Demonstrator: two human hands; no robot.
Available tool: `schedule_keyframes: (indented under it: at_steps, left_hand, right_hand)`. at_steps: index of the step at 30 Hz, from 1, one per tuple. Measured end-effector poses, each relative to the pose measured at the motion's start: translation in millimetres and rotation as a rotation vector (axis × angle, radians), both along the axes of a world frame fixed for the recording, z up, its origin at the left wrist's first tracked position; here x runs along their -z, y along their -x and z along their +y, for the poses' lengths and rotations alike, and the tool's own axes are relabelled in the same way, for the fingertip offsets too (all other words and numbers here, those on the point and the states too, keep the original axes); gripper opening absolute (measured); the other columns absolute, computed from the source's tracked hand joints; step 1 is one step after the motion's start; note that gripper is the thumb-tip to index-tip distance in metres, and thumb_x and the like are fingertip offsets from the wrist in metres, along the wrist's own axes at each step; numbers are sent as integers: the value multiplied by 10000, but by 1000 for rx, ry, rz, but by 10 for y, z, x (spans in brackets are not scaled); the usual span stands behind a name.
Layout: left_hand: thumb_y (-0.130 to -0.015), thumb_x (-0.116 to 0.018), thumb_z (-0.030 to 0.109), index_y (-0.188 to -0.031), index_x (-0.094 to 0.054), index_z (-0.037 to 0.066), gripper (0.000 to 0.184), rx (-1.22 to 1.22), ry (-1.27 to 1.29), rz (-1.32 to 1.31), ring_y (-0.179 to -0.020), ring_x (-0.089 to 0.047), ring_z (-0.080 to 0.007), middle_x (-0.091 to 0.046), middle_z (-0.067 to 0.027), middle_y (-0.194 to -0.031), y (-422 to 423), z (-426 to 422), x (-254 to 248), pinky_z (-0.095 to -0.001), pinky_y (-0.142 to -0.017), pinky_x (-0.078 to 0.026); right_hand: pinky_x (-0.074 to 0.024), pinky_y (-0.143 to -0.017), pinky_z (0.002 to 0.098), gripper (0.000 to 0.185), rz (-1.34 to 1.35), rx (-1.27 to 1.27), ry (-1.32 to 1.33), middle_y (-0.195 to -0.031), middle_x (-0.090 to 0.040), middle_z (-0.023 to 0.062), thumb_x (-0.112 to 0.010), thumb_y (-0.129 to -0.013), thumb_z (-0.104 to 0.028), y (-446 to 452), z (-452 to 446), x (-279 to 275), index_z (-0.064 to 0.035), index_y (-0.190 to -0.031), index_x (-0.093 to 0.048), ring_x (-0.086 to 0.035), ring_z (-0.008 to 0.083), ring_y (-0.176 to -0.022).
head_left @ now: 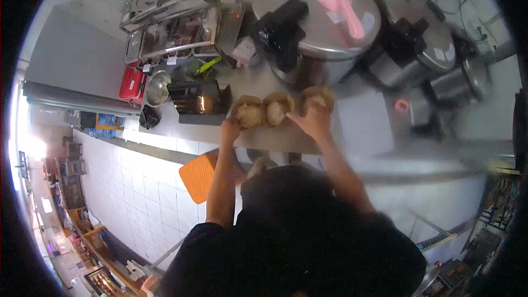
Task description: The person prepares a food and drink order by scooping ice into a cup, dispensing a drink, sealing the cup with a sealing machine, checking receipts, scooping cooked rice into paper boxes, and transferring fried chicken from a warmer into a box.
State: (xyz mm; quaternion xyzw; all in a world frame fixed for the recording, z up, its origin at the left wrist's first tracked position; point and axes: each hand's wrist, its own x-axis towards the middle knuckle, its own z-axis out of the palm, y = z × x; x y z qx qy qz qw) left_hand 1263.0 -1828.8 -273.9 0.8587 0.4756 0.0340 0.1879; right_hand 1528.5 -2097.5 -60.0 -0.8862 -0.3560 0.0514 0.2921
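Observation:
Three brown paper bowls stand in a row near the counter's front edge. The left paper bowl [248, 114] and the middle paper bowl [275, 112] hold what looks like white rice. Pale food also shows in the right paper bowl [324, 96]. My left hand [230, 131] is closed at the near left side of the left bowl, its fingertips partly hidden. My right hand [313, 122] reaches over the near side of the right bowl with its fingers apart. Its thumb points left to the middle bowl's rim.
Behind the bowls stands a large steel cooker [275, 0] with a pink rice paddle [344, 8] on its lid. A second cooker [412, 22] is on the right. A dark box [192, 102], a metal bowl [158, 88] and a tray rack [176, 33] are left. An orange stool [198, 179] stands below.

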Motion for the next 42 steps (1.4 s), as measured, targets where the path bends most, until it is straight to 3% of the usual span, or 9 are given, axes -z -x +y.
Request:
schedule_keyframes:
  at_steps: [3, 6, 9, 10, 14, 21, 37, 40, 42]
  left_hand:
    - [-966, -484, 244, -1046, -635, -24, 318, 266, 74, -307, -938, -633, -504, -673, -301, -915, -24, -158, -332, -567, -801, -496]
    - [-961, -532, 297, -1018, -648, -19, 341, 147, -4, -437, -906, -642, -487, -676, -303, -910, -299, -559, -884, -545, -786, -493]
    - [-942, -587, 315, -973, -661, -11, 336, -117, -651, -309, -885, -657, -454, -680, -280, -902, -699, -1151, -1865, -519, -788, -502]
    - [-929, -607, 314, -956, -661, -2, 322, -83, -481, -274, -885, -664, -443, -680, -255, -912, -853, -1312, -2028, -508, -790, -507]
    - [-880, -664, 337, -905, -654, 23, 315, -68, 113, 6, -865, -685, -408, -677, -183, -968, -1185, -1372, -1834, -493, -790, -526]
    - [-858, -672, 249, -1056, -590, 43, 297, 56, -48, 39, -810, -705, -357, -688, -177, -932, -948, -1291, -1544, -490, -734, -551]
    - [-866, -602, 187, -1159, -599, 54, 322, -438, 50, -284, -709, -674, -305, -669, -123, -852, 2809, -2062, -2071, -452, -607, -529]
    - [-847, -626, 196, -1049, -657, 60, 245, -630, -16, -316, -713, -672, -294, -672, -127, -831, 3780, -2087, -2068, -467, -634, -515]
    - [-841, -628, 170, -897, -685, 74, 124, -755, 33, -462, -702, -661, -287, -671, -124, -784, 4430, -2092, -2124, -469, -631, -499]
  right_hand:
    - [-537, -827, 494, 543, 59, -12, 147, -1003, -689, 241, -714, -847, -468, 65, 218, 152, 34, -1048, -660, -668, 408, -983]
    - [-548, -785, 500, 378, 117, 31, 146, -944, -695, 234, -664, -894, -344, 68, 327, 185, 26, -969, -668, -680, 408, -931]
    - [-546, -772, 506, 259, 124, 9, 195, -915, -691, 233, -622, -913, -229, 65, 380, 132, 25, -944, -666, -680, 412, -907]
    - [-542, -772, 511, 216, 130, -18, 230, -904, -687, 233, -609, -912, -182, 72, 380, 110, 25, -943, -662, -677, 415, -902]
    - [-536, -777, 514, 198, 65, -79, 164, -900, -685, 232, -633, -895, -168, 165, 444, 401, 26, -929, -657, -673, 416, -903]
    - [-520, -768, 515, 168, -7, -130, 125, -917, -678, 233, -653, -864, -139, 356, 404, 276, 19, -922, -649, -656, 426, -906]
    - [-521, -755, 422, 264, -41, -766, 283, -872, -707, 214, -689, -827, -176, 3439, 651, -254, 15, -1010, -705, -677, 342, -783]
    - [-517, -750, 434, 269, 110, -931, 270, -858, -703, 222, -688, -818, -200, 4484, 950, -304, 18, -974, -704, -683, 345, -795]
    - [-511, -757, 444, 273, -288, -989, 502, -875, -702, 227, -668, -827, -240, 5323, 1136, -592, 2, -946, -707, -680, 362, -805]
